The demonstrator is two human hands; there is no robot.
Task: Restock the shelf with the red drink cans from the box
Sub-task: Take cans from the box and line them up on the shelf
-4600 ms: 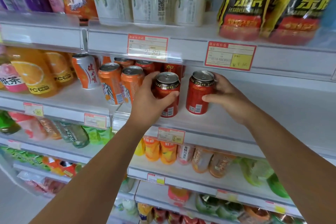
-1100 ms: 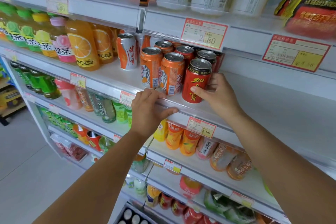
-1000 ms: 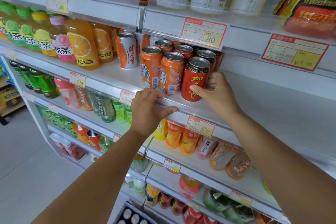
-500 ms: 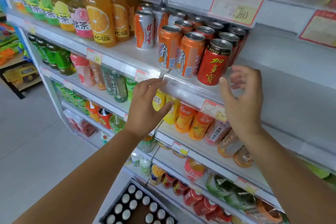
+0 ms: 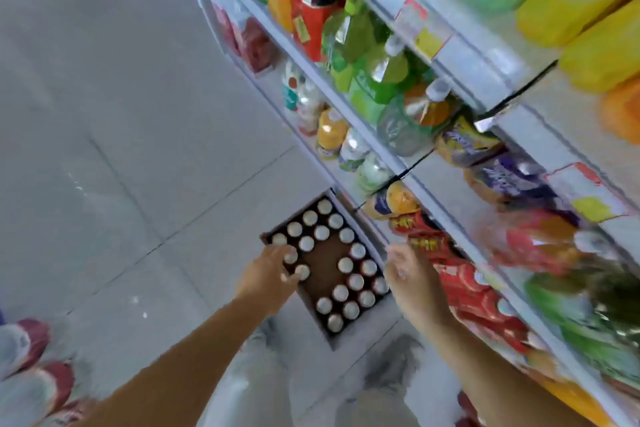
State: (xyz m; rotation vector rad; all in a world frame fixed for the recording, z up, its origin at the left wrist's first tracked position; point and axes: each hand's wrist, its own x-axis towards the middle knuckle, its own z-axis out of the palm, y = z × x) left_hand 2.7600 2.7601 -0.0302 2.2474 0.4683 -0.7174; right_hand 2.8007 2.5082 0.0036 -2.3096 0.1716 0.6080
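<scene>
I look down at an open cardboard box on the floor at the foot of the shelf unit. Several drink cans stand upright in it, only their silver tops showing, with a bare gap in the middle. My left hand reaches down over the box's left edge, its fingers extended onto the can tops there. My right hand hovers over the box's right edge with loosely spread fingers and holds nothing. The frame is blurred.
Lower shelves packed with green, orange and red bottles run along the right. Grey tiled floor lies to the left. Red-and-white packs sit at the bottom left. My light trouser legs are below the box.
My view swung from the can shelf down to the box on the floor. Both hands left the shelf edge and dropped toward the box; the left now reaches the cans.
</scene>
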